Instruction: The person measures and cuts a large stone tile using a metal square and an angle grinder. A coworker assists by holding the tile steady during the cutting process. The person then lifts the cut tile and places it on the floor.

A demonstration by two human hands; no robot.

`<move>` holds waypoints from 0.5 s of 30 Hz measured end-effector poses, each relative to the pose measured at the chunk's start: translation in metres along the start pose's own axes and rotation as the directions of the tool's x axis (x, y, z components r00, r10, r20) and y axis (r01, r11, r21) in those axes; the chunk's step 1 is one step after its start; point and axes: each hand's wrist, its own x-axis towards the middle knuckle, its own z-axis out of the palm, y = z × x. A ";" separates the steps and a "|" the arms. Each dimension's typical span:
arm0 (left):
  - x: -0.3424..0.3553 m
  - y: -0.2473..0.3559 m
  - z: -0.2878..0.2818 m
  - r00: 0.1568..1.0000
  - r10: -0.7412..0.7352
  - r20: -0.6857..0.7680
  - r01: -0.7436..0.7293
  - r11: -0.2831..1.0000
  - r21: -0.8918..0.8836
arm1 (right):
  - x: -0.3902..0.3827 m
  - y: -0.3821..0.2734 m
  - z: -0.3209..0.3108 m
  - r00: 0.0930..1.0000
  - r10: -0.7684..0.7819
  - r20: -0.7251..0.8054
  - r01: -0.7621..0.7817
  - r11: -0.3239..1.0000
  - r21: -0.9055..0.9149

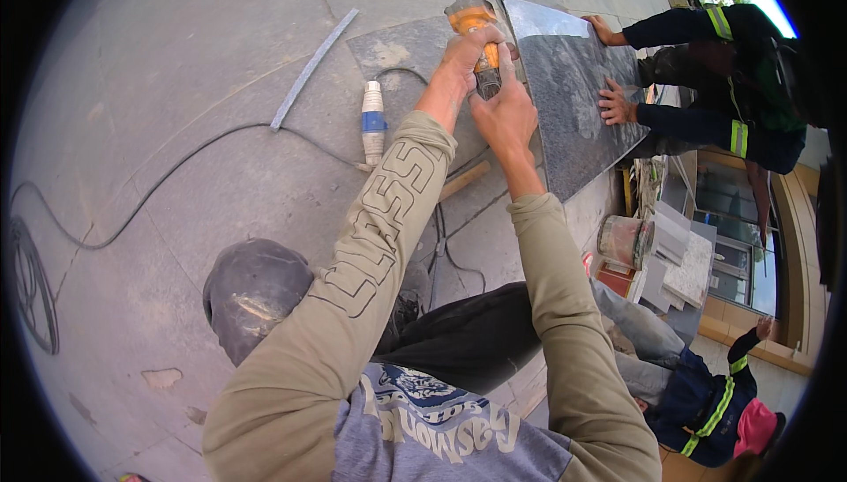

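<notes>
Both my arms stretch forward to an orange and grey angle grinder [469, 16]. My left hand [462, 56] is wrapped round its orange body. My right hand [508, 118] grips the dark rear end, closer to me. The grinder's head is beside the left edge of a dark grey, speckled stone slab [565, 120]; its disc is hard to make out from here. Across the slab, a co-worker's two hands [618, 102] lie flat on its right side.
A narrow stone strip [313, 71] and a white-and-blue cable connector [373, 120] lie on the paving to the left. A dark cable [150, 228] runs across it. At right stand a stained bucket [623, 242] and stacked slab offcuts [693, 261], near another person [706, 402].
</notes>
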 end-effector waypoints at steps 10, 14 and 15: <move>-0.038 -0.023 0.010 1.000 0.026 -0.014 -0.026 1.000 -0.016 | -0.028 0.020 -0.007 0.999 -0.030 -0.017 0.031 0.996 0.088; -0.043 -0.032 0.009 0.999 0.049 0.007 -0.049 0.999 0.005 | -0.031 0.024 -0.017 0.997 -0.012 0.076 0.007 0.998 0.068; -0.042 -0.033 0.006 0.998 0.060 0.011 -0.060 0.998 0.016 | -0.031 0.022 -0.020 0.994 -0.008 0.113 0.001 0.998 0.062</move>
